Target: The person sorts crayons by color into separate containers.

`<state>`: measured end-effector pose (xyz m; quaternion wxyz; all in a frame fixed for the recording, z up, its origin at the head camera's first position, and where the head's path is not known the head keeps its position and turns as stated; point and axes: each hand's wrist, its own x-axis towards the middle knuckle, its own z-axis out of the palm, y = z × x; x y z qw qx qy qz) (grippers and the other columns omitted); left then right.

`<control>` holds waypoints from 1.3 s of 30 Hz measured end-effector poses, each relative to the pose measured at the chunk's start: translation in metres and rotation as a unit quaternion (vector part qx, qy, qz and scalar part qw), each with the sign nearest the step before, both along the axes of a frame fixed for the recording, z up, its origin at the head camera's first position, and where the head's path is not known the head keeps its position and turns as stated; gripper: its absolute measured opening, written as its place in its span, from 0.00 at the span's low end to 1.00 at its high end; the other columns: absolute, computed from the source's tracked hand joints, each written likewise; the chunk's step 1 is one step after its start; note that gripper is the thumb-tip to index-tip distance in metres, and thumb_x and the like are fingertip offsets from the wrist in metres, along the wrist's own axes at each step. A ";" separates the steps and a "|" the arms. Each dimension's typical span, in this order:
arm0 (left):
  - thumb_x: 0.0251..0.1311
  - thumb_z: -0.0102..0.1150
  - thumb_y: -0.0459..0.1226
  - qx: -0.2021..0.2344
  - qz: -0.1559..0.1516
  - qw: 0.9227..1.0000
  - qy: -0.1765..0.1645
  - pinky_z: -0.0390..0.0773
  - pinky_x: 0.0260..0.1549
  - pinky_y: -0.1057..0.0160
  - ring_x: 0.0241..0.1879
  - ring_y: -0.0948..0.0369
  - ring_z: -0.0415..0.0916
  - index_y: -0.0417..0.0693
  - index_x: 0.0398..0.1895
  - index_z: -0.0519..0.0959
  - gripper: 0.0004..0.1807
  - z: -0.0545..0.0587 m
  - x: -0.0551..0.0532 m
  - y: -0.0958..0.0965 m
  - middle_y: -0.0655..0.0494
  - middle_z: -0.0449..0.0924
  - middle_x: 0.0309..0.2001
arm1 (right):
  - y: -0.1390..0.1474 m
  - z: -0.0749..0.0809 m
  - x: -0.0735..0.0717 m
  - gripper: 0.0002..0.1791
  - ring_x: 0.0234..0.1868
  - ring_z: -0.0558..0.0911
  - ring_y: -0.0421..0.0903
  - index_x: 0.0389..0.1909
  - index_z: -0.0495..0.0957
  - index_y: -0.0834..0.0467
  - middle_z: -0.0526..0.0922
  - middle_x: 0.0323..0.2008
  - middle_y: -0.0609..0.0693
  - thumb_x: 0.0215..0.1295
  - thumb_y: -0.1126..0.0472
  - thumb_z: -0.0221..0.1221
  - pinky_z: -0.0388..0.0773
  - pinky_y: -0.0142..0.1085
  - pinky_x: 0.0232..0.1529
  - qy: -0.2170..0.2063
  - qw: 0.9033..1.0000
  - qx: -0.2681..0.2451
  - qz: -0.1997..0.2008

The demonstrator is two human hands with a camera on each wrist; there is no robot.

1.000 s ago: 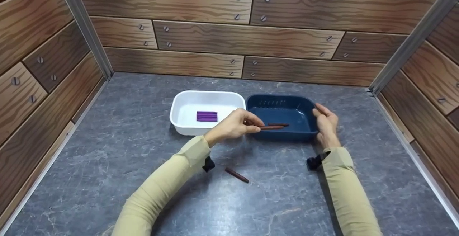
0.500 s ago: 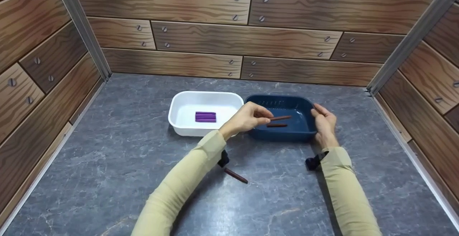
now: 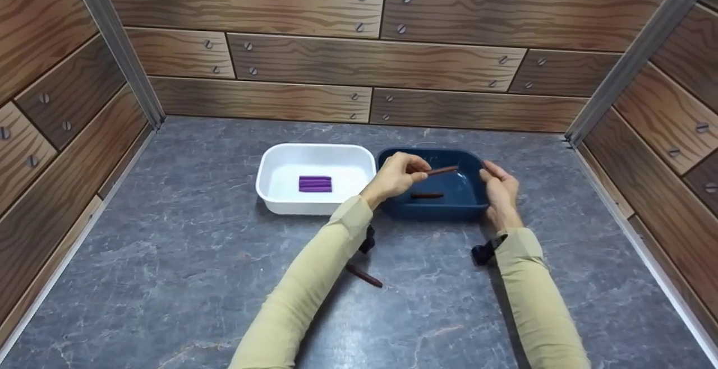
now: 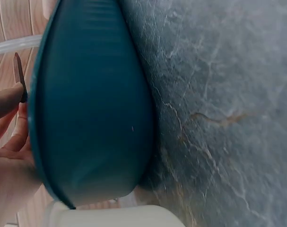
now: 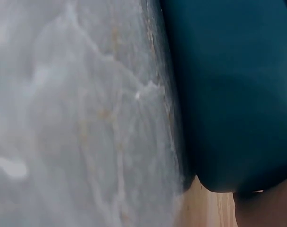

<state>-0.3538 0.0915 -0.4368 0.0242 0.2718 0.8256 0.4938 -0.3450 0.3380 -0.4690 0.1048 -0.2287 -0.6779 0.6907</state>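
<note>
My left hand [image 3: 394, 175] is over the dark blue tray [image 3: 449, 212], pinching a slim brown stick [image 3: 443, 170] between thumb and fingertips. In the left wrist view the same brown stick [image 4: 19, 75] shows a tapered tip, above the tray's rim. A second brown stick [image 3: 427, 195] lies on the tray's floor. My right hand [image 3: 502, 192] grips the tray's right end, thumb at the rim. Another brown stick [image 3: 364, 275] lies on the table in front, partly hidden by my left sleeve.
A white tray [image 3: 294, 207] stands directly left of the blue one, with several purple sticks [image 3: 315, 184] side by side in it. The grey marbled table [image 3: 168, 234] is bounded by wood-patterned walls [image 3: 303, 58] at the back and sides.
My left hand has carried its brown stick farther back and right, from near the front rim to over the tray's far part. My right hand keeps its grip on the tray.
</note>
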 end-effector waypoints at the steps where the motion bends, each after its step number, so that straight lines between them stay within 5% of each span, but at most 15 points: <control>1: 0.63 0.62 0.34 -0.001 0.003 1.000 -0.001 0.76 0.36 0.71 0.35 0.65 0.79 0.46 0.45 0.86 0.09 -0.002 -0.002 0.001 0.53 0.86 0.40 | 0.000 -0.001 0.000 0.25 0.72 0.63 0.45 0.69 0.69 0.54 0.64 0.73 0.49 0.72 0.62 0.53 0.59 0.37 0.71 -0.001 1.000 -0.003 0.000; 10: 0.64 0.62 0.34 0.000 0.041 0.999 -0.012 0.77 0.38 0.70 0.36 0.64 0.80 0.46 0.43 0.86 0.08 -0.014 -0.013 0.011 0.53 0.86 0.39 | -0.002 -0.002 0.001 0.25 0.72 0.63 0.45 0.69 0.69 0.55 0.63 0.73 0.50 0.72 0.63 0.53 0.60 0.37 0.71 0.002 1.000 0.002 0.001; 21: 0.61 0.63 0.33 -0.119 0.090 0.989 -0.016 0.78 0.48 0.63 0.44 0.59 0.82 0.47 0.39 0.87 0.06 -0.013 -0.024 0.022 0.55 0.87 0.39 | 0.001 0.002 0.001 0.24 0.72 0.62 0.44 0.69 0.69 0.54 0.65 0.72 0.50 0.73 0.61 0.52 0.58 0.36 0.72 0.005 1.000 0.026 0.002; 28: 0.60 0.63 0.30 -0.191 0.084 0.976 -0.058 0.79 0.48 0.61 0.46 0.57 0.81 0.45 0.38 0.87 0.07 -0.013 -0.025 0.023 0.52 0.86 0.45 | 0.001 0.000 0.001 0.24 0.71 0.65 0.45 0.68 0.69 0.54 0.66 0.72 0.51 0.73 0.62 0.52 0.60 0.36 0.71 0.003 0.999 0.033 0.000; 39: 0.57 0.66 0.31 -0.213 0.060 0.973 -0.071 0.78 0.50 0.64 0.47 0.58 0.80 0.44 0.38 0.88 0.07 -0.017 -0.025 0.026 0.51 0.87 0.44 | 0.002 -0.001 0.004 0.25 0.71 0.64 0.45 0.69 0.68 0.56 0.65 0.72 0.52 0.73 0.63 0.52 0.60 0.36 0.70 0.007 0.999 0.033 0.005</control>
